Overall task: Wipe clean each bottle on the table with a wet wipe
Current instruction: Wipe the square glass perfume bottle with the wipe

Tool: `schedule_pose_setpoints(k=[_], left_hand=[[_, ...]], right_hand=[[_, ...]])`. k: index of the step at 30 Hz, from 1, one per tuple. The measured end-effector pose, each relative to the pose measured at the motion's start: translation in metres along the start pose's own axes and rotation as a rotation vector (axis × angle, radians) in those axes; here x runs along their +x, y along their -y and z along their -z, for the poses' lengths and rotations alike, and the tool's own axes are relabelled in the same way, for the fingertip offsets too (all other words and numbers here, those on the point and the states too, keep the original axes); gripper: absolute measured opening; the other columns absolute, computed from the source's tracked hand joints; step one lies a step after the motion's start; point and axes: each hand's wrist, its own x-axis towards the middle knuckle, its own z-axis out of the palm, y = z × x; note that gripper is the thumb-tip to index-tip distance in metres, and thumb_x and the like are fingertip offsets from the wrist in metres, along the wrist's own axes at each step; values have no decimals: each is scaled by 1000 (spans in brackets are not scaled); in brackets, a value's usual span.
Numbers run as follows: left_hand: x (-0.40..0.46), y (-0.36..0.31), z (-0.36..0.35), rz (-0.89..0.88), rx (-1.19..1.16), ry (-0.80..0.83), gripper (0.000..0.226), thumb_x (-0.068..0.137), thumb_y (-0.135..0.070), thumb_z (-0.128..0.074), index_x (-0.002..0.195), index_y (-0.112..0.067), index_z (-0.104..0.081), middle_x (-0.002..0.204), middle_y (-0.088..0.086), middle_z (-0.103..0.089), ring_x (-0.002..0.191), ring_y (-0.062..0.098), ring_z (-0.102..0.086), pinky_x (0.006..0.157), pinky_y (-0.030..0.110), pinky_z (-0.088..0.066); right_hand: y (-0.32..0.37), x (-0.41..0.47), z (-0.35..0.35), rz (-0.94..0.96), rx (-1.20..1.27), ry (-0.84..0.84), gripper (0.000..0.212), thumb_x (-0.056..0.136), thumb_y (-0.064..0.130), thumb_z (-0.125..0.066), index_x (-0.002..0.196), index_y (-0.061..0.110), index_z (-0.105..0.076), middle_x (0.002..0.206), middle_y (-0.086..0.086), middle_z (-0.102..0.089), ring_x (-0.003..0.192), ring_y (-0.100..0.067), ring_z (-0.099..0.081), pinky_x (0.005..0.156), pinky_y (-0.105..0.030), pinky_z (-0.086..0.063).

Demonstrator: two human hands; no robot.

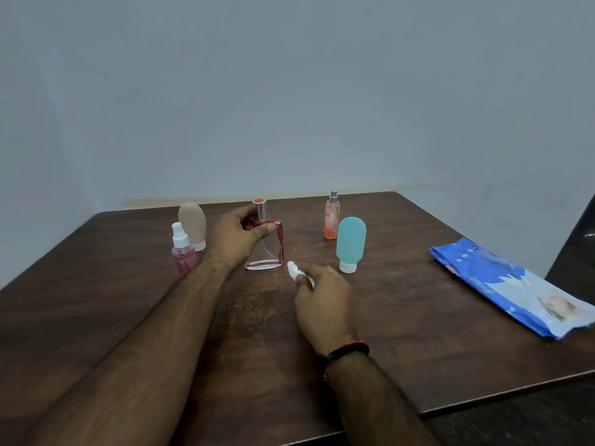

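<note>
A clear glass perfume bottle (pixel 269 252) with red edges and a silver cap stands upright on the brown table (pixel 418 333). My left hand (pixel 240 235) grips its shoulder. Just right of the bottle's base, my right hand (pixel 323 300) pinches a crumpled white wet wipe (pixel 293 269), close to the glass but apart from it. A beige squeeze bottle (pixel 192 224) and a small pink spray bottle (pixel 183 251) stand to the left. An orange spray bottle (pixel 331 217) and a teal squeeze bottle (pixel 350 243) stand to the right.
A blue pack of wet wipes (pixel 512 288) lies flat near the table's right edge. A dark chair (pixel 576 249) shows at the far right. A plain wall runs behind the table's far edge.
</note>
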Motion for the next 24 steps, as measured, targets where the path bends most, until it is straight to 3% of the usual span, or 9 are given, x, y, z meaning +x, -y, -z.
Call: schedule_pose_setpoints(k=[2,7,11,16,18,21,24], left_hand=[[-1,-1,1,-13,9,-2,38,80,-16,-83,115,-12,-72,101,2,-75,91,14,-67,80,14,-52],[-2,-2,1,3,18,-3,49,77,-17,-85,123,-13,-67,108,1,-74,103,18,-69,99,38,-54],[-4,0,1,7,25,-18,61,73,-19,-89,128,-18,-64,113,-2,-73,106,15,-68,101,42,-53],[-6,-3,1,-3,28,-33,68,67,-20,-92,129,-21,-64,113,-2,-72,108,14,-67,100,39,-53],[-5,-7,2,-31,50,-44,74,66,-24,-93,132,-22,-61,117,-4,-69,111,12,-64,99,30,-52],[-4,-20,2,-158,160,-84,76,69,-35,-90,136,-23,-57,124,-9,-66,117,5,-57,101,22,-43],[-2,-40,-6,-377,325,-228,62,78,-40,-81,133,-22,-59,135,-4,-59,130,10,-46,104,11,-28]], right_hand=[[0,0,1,-1,10,2,27,96,18,-52,118,15,-66,110,-2,-64,104,-19,-56,91,-36,-49],[1,0,2,-2,28,2,28,95,17,-52,119,15,-66,111,-3,-65,105,-19,-56,92,-35,-48],[2,0,2,-11,40,0,28,95,16,-52,118,15,-67,110,-3,-65,104,-20,-56,92,-37,-48],[3,0,2,-23,59,-7,28,96,17,-51,119,16,-66,111,-2,-65,105,-19,-56,92,-37,-49],[3,-1,2,-21,76,-12,27,95,17,-51,118,17,-67,109,-2,-65,103,-19,-56,91,-37,-49],[3,-1,2,-24,97,-25,26,95,17,-51,114,17,-68,106,-2,-66,101,-20,-56,88,-35,-49],[2,-1,2,-29,121,-34,26,94,15,-51,114,17,-68,107,-2,-66,102,-20,-57,90,-37,-48]])
